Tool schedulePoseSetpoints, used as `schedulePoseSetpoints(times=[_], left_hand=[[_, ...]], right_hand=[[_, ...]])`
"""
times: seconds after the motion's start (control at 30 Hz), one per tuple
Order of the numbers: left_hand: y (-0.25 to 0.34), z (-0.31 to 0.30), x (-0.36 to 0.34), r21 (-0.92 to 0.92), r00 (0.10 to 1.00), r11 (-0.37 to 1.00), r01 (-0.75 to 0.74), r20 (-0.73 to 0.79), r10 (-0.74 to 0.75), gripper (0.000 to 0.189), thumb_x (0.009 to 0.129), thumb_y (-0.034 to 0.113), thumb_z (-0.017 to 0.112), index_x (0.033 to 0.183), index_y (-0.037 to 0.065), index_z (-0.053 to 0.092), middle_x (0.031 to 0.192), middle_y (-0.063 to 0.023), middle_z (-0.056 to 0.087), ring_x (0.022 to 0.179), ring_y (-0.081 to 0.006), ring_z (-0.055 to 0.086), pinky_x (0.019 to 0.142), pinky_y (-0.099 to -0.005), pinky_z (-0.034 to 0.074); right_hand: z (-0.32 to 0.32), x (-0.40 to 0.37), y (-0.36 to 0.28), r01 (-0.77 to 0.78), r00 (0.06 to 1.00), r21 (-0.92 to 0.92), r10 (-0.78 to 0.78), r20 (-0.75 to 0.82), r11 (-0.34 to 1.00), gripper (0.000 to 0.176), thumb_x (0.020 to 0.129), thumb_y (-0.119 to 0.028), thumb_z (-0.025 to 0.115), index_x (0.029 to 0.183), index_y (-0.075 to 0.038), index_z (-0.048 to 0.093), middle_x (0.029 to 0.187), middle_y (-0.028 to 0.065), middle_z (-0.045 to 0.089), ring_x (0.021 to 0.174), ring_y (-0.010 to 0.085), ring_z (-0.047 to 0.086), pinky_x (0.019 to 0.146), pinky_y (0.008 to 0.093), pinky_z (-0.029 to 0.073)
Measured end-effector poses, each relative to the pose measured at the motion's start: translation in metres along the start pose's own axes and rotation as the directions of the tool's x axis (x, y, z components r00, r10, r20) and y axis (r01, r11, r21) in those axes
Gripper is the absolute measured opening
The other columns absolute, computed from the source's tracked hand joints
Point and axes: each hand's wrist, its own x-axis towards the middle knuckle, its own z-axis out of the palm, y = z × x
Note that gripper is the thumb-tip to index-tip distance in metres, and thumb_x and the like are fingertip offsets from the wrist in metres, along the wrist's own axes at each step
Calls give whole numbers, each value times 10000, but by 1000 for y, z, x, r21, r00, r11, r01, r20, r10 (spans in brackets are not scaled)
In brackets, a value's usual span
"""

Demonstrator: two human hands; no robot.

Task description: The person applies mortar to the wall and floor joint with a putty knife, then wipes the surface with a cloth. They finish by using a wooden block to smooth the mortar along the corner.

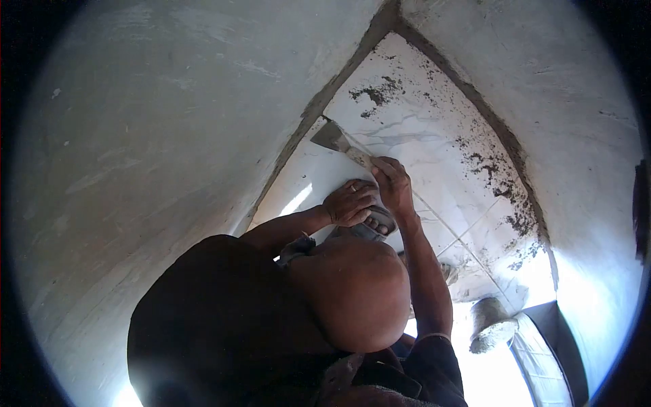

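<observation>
My right hand (393, 182) is closed around the handle of a putty knife (331, 137). Its broad, flat blade points up and left, close over the white tile floor (413, 139) near the base of the left wall. Lower and to the left, my left hand (350, 202) lies with its fingers stretched out and slightly bent, a ring on one of them. It rests beside or on a sandalled foot (380, 220), whose toes show just under the hand; the exact contact is hidden. My bent head and dark shirt cover the lower part of the view.
Plastered walls (176, 122) rise on both sides and meet at a corner at the top. Dark crumbs of dirt (495, 173) are scattered along the right wall's base. A mortar-smeared bucket (489, 325) stands at lower right, near a pale panel (542, 359) in bright light.
</observation>
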Motion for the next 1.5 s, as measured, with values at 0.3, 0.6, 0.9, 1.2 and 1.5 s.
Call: schedulePoseSetpoints(times=[0.3, 0.6, 0.9, 1.2, 1.5], left_hand=[[-2, 1, -1, -11, 1000, 1000, -24, 0, 24, 306, 840, 291, 518, 1068, 91, 560, 1260, -137, 488, 1193, -328, 449, 1007, -498, 328], [-1, 2, -2, -78, 999, 997, 6, 33, -3, 302, 840, 257, 527, 1090, 89, 549, 1278, -145, 469, 1188, -342, 445, 999, -509, 325], [-1, 2, -2, -55, 1000, 998, -20, -3, 20, 284, 825, 256, 543, 1051, 86, 560, 1292, -137, 458, 1207, -330, 439, 1014, -501, 324], [0, -4, 1, -70, 1000, 997, -17, 23, 19, 269, 825, 241, 559, 1045, 85, 556, 1274, -128, 464, 1197, -330, 441, 1018, -501, 326], [4, 1, -2, 70, 996, 997, -36, -75, 41, 241, 811, 256, 565, 995, 102, 559, 1248, -96, 483, 1218, -281, 436, 1027, -462, 324]], right_hand=[[-13, -2, 0, -72, 995, 16, 71, 72, 997, 199, 885, -90, 593, 1055, -8, 656, 1046, 177, 635, 957, 316, 616, 824, 354, 490], [-13, 7, 14, -105, 991, 167, 89, 100, 980, 201, 885, -104, 602, 1056, -15, 657, 1046, 170, 642, 944, 300, 617, 833, 348, 483], [-14, 33, -1, 74, 991, 23, -71, -118, 997, 206, 854, -69, 637, 1057, -46, 662, 1029, 151, 638, 943, 305, 605, 829, 371, 478], [-65, 66, -54, 227, 970, -174, -206, 128, 958, 264, 771, -30, 690, 1030, -37, 643, 1041, 135, 605, 913, 288, 599, 777, 356, 503], [10, 99, -86, 96, 987, 140, -112, 116, 986, 352, 765, -2, 632, 1113, -19, 578, 981, 174, 612, 876, 340, 605, 777, 402, 505]])
